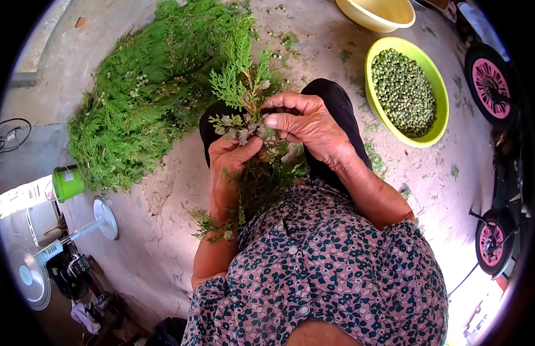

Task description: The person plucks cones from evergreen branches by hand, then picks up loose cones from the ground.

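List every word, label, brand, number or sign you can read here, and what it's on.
No readable text in view.
Fan: anything printed on its control panel is too small to read.
Green bucket: no lettering to be made out.
Shirt: floral pattern, no lettering.

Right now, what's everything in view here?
Branch pile: one, green, upper left
Cone sprig: one, green, centre
Near basin: one, lime, upper right
Small cones: many, green, in near basin
Far basin: one, yellow, top edge
Bucket: one, green, left
Fan: one, pale blue, lower left
Clutter: uncounted, dark, lower left
Cable: one, black, left edge
Wheels: two, pink and black, right edge
Shirt: one, floral pink, bottom
Trousers: one, black, centre
Left hand: one, bare, on sprig
Right hand: one, bare, on sprig
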{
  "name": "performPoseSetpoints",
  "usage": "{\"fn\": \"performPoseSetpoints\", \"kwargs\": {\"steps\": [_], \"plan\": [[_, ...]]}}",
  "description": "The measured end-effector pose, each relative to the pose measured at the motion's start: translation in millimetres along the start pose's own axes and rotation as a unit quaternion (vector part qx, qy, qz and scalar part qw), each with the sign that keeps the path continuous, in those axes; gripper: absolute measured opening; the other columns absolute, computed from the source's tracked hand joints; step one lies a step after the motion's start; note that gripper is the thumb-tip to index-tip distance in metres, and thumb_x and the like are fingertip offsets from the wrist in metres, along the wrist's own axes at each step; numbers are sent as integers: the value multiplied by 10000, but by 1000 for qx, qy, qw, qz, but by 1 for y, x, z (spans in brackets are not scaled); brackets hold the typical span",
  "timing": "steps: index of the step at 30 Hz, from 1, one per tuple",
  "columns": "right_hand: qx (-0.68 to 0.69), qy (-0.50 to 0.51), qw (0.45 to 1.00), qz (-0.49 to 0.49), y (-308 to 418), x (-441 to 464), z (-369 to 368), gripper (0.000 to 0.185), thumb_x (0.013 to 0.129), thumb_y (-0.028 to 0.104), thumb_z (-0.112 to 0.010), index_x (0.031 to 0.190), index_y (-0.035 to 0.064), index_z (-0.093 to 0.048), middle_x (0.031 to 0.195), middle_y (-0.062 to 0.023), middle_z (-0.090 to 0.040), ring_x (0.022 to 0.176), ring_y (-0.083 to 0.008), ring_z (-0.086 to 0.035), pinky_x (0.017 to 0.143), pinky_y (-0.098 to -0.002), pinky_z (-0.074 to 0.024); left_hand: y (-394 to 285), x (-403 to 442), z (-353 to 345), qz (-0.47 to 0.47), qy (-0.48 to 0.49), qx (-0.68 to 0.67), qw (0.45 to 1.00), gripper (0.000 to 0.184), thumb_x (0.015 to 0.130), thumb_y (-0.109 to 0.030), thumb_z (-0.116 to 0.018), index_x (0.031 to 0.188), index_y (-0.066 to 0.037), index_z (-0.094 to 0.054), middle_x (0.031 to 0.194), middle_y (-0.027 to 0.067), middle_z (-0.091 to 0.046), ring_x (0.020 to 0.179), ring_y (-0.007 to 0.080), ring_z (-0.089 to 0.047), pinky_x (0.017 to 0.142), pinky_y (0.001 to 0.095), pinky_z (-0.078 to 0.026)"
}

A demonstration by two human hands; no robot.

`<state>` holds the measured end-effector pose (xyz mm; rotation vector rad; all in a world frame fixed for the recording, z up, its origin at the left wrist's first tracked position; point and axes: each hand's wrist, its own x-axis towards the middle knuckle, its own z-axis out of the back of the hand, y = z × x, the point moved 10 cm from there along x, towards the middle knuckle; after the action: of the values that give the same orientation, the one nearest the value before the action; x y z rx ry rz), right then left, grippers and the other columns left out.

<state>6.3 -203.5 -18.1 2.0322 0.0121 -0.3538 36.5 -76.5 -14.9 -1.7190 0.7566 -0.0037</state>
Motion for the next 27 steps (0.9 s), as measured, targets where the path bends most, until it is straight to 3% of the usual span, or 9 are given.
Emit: {"fn": "performPoseSetpoints", "kwargs": {"steps": [5,7,8,10,14,16,19,23,27], "plan": [[-93,4,992,90,10,1,-7,211,748,128,-699,900,4,-621,747,-7,-583,601,-67,-518,539,-212,-440,1,0,1,-9,-5,21,1000,134,777,-48,-632,906,-9,-630,770,23,-612,626,122,-540,593,243,-431],[-200,-5,937,285,39,-8,-15,202,748,108,-695,898,-2,-616,767,-3,-580,635,-65,-525,568,-215,-447,-1,-1,-1,-9,4,29,1000,116,784,-60,-628,889,-11,-629,755,23,-608,616,123,-535,588,242,-425],[-201,-6,937,285,40,-10,-15,202,748,108,-695,898,-2,-616,767,-3,-580,635,-65,-525,568,-215,-447,-2,-2,-3,-8,13,37,999,102,790,-72,-624,872,-12,-629,739,22,-603,607,124,-531,583,242,-418],[-133,-8,980,144,25,-5,-12,136,764,71,-669,874,5,-623,741,-11,-580,623,-66,-528,548,-212,-443,-2,-5,-5,7,1,35,999,89,794,-83,-621,852,-15,-626,716,22,-597,598,122,-527,576,238,-412],[-52,-5,998,46,12,-3,-10,105,770,34,-641,869,5,-625,721,-25,-582,581,-68,-511,483,-208,-410,0,-7,-1,8,2,55,998,98,806,-110,-615,821,-14,-619,660,32,-582,577,116,-520,558,228,-401],[123,8,988,-94,-13,-3,-12,117,770,25,-627,884,0,-618,714,-30,-585,541,-71,-485,428,-199,-354,0,-12,-2,13,-4,20,1000,104,810,-116,-612,813,-12,-617,648,35,-578,572,115,-518,559,227,-401],[245,21,967,-70,-8,-5,-9,176,768,71,-637,917,-13,-591,738,-28,-594,543,-80,-509,460,-194,-386,2,-9,3,18,-6,-24,1000,114,817,-125,-607,798,-12,-613,636,41,-572,567,115,-517,560,224,-404],[196,18,979,-63,-4,-8,-9,188,782,77,-628,946,-3,-581,743,-42,-588,506,-85,-460,420,-193,-308,1,-10,7,1,-57,-34,998,122,817,-140,-613,767,-29,-605,630,43,-571,564,120,-520,547,225,-406],[227,0,972,-58,-3,-9,-4,192,792,76,-625,967,12,-579,720,-26,-565,541,-106,-477,433,-207,-324,-6,-7,5,13,-63,-20,998,125,807,-154,-629,771,-38,-598,631,44,-572,560,122,-522,523,231,-402]]}}
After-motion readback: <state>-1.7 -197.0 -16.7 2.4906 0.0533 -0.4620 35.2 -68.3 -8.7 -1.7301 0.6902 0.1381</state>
